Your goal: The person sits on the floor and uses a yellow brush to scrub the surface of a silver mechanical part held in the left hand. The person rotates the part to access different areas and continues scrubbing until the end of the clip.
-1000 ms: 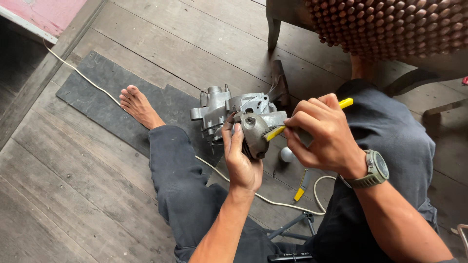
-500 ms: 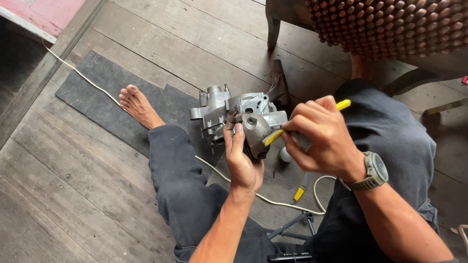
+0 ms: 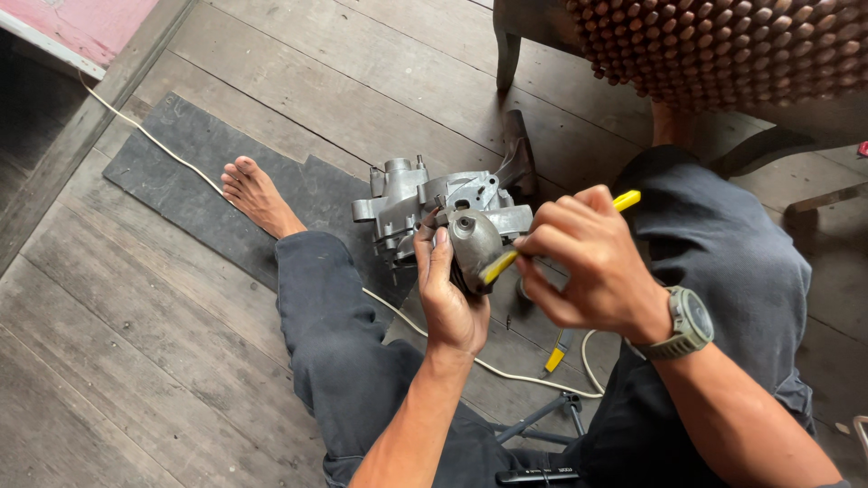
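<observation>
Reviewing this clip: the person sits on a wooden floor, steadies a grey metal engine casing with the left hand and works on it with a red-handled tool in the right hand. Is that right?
Not quite. The head view shows the tool in the right hand has a yellow handle, not red. The rest stands: the left hand steadies the grey metal casing, and the person sits on the wooden floor.

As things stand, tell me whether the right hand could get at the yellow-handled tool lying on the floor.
Probably yes, but not at once. The right hand is wrapped around another yellow tool worked against the metal casing. The floor tool lies just below that hand, beside the white cable, with nothing covering it.
</observation>
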